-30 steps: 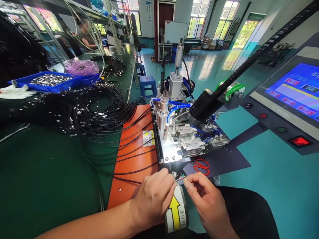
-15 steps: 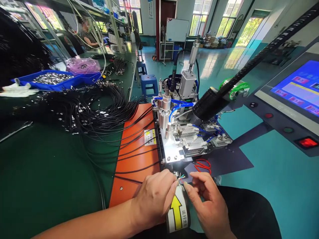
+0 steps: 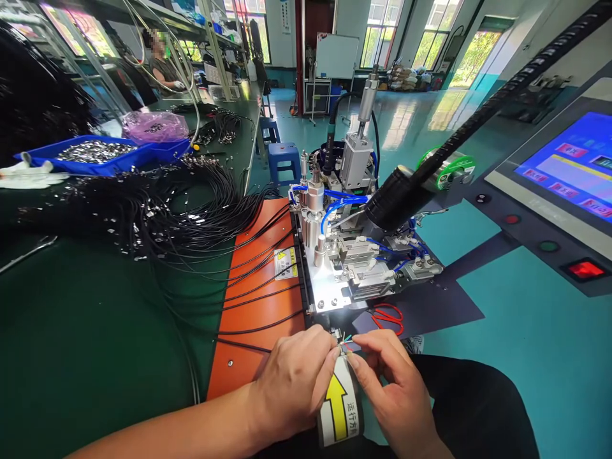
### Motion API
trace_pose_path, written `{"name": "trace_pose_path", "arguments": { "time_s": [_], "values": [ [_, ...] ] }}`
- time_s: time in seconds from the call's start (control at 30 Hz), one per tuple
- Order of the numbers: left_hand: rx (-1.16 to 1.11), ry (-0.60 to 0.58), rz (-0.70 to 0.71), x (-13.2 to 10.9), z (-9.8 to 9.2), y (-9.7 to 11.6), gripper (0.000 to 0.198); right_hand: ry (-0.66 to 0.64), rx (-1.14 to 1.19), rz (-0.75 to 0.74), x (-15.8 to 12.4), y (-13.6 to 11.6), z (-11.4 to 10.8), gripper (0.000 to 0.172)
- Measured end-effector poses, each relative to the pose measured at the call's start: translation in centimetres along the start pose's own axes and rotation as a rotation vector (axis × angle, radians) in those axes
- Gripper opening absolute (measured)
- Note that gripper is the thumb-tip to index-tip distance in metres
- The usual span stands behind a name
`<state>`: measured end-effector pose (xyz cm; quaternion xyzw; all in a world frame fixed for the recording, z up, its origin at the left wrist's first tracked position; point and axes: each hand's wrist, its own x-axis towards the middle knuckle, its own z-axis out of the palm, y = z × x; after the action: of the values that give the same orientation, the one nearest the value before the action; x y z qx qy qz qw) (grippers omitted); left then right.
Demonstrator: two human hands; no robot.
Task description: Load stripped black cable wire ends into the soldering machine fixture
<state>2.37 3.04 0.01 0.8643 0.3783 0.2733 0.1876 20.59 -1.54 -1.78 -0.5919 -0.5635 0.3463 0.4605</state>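
My left hand (image 3: 301, 370) is closed, thumb and forefinger pinching a cable end in front of the machine. Thin coloured wires (image 3: 346, 340) fan out from that end, among them green, white and red ones. Thumb and forefinger of my right hand (image 3: 396, 392) come together at the wires from the right, its other fingers curled. How firmly they grip is too small to see. Just below the hands is a round housing with a white label (image 3: 351, 408) and a yellow arrow (image 3: 338, 408). The machine (image 3: 363, 255) stands beyond, black cables (image 3: 262, 322) running to its left side.
Red-handled scissors (image 3: 388, 319) lie right of the machine's front. An orange plate (image 3: 258, 299) borders the green table. Bundled black cables (image 3: 191, 204) and a blue tray (image 3: 105, 167) of small metal parts sit at left. A control screen (image 3: 574, 159) hangs right. Another person (image 3: 160, 60) sits far back.
My right hand has moved slightly left, its thumb and forefinger closing in on the coloured wires. My left hand keeps its pinch on the cable end. The view has shifted a little.
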Motion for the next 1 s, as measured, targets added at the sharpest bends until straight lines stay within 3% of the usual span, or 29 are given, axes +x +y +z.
{"name": "trace_pose_path", "arguments": {
  "time_s": [0.3,0.5,0.73,1.0],
  "values": [
    [-0.006,-0.002,-0.010,0.0,-0.2,0.2,0.021,-0.132,0.359,0.290,0.9,-0.3,-0.1,0.025],
    [-0.020,-0.019,-0.001,0.1,-0.3,0.2,0.024,-0.125,0.392,0.413,1.4,-0.7,-0.5,0.033],
    [0.029,-0.004,0.035,0.0,-0.1,0.0,0.024,-0.294,0.432,0.457,2.6,-1.1,-0.5,0.036],
    [0.056,0.004,0.042,0.0,0.2,-0.1,0.024,-0.296,0.389,0.422,3.0,-1.0,-0.4,0.034]
  ]
}}
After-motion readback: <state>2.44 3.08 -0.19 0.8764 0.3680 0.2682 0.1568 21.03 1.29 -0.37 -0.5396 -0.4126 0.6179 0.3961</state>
